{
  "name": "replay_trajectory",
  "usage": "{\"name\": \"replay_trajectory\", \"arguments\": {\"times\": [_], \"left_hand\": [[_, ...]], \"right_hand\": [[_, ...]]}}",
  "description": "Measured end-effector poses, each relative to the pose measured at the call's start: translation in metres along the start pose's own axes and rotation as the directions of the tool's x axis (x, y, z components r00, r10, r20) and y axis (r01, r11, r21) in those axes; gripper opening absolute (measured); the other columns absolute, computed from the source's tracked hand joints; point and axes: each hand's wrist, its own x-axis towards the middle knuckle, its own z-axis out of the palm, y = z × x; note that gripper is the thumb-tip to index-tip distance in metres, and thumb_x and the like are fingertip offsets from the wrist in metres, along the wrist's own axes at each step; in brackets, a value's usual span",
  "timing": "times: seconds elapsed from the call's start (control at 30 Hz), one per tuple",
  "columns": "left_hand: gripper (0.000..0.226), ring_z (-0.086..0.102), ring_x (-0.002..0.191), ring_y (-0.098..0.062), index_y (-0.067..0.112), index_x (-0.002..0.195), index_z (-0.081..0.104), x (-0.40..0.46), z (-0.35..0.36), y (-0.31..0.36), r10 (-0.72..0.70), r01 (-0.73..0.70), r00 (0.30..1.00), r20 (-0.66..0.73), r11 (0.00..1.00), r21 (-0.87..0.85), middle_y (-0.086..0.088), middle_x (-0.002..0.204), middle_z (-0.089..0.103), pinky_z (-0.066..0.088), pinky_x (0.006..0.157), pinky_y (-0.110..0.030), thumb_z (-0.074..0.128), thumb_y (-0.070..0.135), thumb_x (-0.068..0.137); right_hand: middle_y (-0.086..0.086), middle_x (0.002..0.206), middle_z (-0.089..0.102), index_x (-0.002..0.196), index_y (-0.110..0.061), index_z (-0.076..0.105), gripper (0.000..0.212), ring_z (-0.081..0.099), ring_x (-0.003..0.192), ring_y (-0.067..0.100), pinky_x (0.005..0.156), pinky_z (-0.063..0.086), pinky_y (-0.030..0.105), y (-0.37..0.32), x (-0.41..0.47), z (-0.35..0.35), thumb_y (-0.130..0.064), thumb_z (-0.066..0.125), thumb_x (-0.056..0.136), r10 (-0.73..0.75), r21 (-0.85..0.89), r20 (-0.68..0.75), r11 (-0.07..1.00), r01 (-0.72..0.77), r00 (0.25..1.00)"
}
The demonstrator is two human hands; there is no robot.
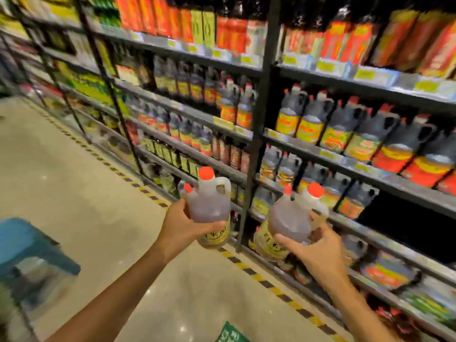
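Observation:
I hold two jugs in a shop aisle. My left hand [182, 227] grips a clear plastic jug [209, 206] of brownish liquid, upright, with a red cap, a moulded handle and a yellow label. My right hand [318, 248] grips a second jug [288, 218] of the same kind, tilted to the right, its red cap close to the shelf. Both jugs are in the air in front of the dark metal shelving [259, 134]. A dark gap [404, 218] on the shelf lies just right of the right jug.
The shelves hold rows of dark handled jugs [345, 129] with yellow and red labels, and taller bottles above. A yellow-black striped line [249, 267] runs along the shelf foot on the beige floor. A blue stool [29, 245] stands at the left. A green thing [229, 334] shows at the bottom edge.

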Motion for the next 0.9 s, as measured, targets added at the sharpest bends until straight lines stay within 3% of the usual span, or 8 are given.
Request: {"name": "replay_trajectory", "arguments": {"times": [0.13,0.23,0.33,0.4,0.57,0.73,0.9], "left_hand": [[0.084,0.073,0.094,-0.01,0.02,0.108,0.068,0.021,-0.098,-0.009,0.024,-0.024,0.992,-0.125,1.0,-0.004,0.004,0.102,0.077,0.057,0.074,-0.023,0.096,0.045,0.033],[0.085,0.072,0.094,-0.009,0.02,0.109,0.068,0.032,-0.155,-0.014,0.039,-0.041,0.979,-0.202,0.999,-0.008,0.005,0.103,0.076,0.056,0.073,-0.022,0.096,0.045,0.034],[0.073,0.072,0.088,-0.005,0.019,0.102,0.07,0.041,-0.196,-0.02,0.042,-0.042,0.956,-0.289,0.999,0.007,0.008,0.096,0.077,0.054,0.069,-0.018,0.097,0.039,0.038],[0.065,0.073,0.088,-0.005,0.019,0.1,0.071,0.052,-0.218,-0.028,0.035,-0.031,0.944,-0.329,0.999,0.018,0.01,0.095,0.077,0.055,0.07,-0.019,0.098,0.032,0.043],[0.057,0.071,0.089,0.001,0.024,0.104,0.069,0.096,-0.259,-0.044,0.014,-0.008,0.928,-0.373,1.0,0.017,0.017,0.096,0.075,0.054,0.069,-0.016,0.099,0.018,0.055],[0.074,0.069,0.097,0.001,0.027,0.113,0.067,0.163,-0.295,-0.052,0.005,0.0,0.918,-0.397,1.0,0.013,0.014,0.104,0.074,0.056,0.074,-0.017,0.1,0.035,0.047],[0.062,0.068,0.097,0.001,0.031,0.114,0.066,0.24,-0.328,-0.053,0.021,0.015,0.896,-0.443,0.997,0.077,0.015,0.104,0.073,0.054,0.074,-0.016,0.097,0.024,0.06]], "right_hand": [[-0.014,0.121,0.067,0.137,-0.02,0.058,0.098,0.065,0.108,0.006,0.086,0.053,0.024,-0.044,0.022,0.097,-0.052,0.092,0.051,-0.065,0.018,0.101,0.998,0.064,0.993],[-0.01,0.127,0.067,0.141,-0.019,0.055,0.101,0.067,0.097,-0.001,0.071,0.053,0.011,-0.071,0.038,0.155,-0.054,0.09,0.053,-0.138,0.032,0.169,0.99,0.134,0.976],[-0.023,0.109,0.066,0.124,-0.027,0.061,0.081,0.062,0.093,-0.007,0.067,0.047,0.002,-0.097,0.054,0.202,-0.05,0.089,0.051,-0.178,0.04,0.217,0.984,0.174,0.96],[-0.027,0.108,0.065,0.121,-0.034,0.06,0.078,0.062,0.097,-0.007,0.071,0.049,0.008,-0.11,0.067,0.229,-0.049,0.09,0.05,-0.188,0.065,0.253,0.982,0.178,0.949],[-0.019,0.116,0.069,0.12,-0.041,0.061,0.079,0.066,0.105,0.002,0.083,0.055,0.025,-0.128,0.116,0.29,-0.057,0.088,0.048,-0.202,0.103,0.323,0.979,0.178,0.925],[-0.017,0.117,0.069,0.13,-0.028,0.062,0.087,0.066,0.105,0.001,0.084,0.054,0.023,-0.14,0.185,0.36,-0.048,0.094,0.052,-0.227,0.137,0.347,0.972,0.19,0.91],[-0.024,0.113,0.067,0.125,-0.033,0.06,0.08,0.063,0.1,-0.013,0.086,0.055,0.019,-0.169,0.264,0.429,-0.041,0.096,0.054,-0.254,0.154,0.421,0.966,0.207,0.871]]}}
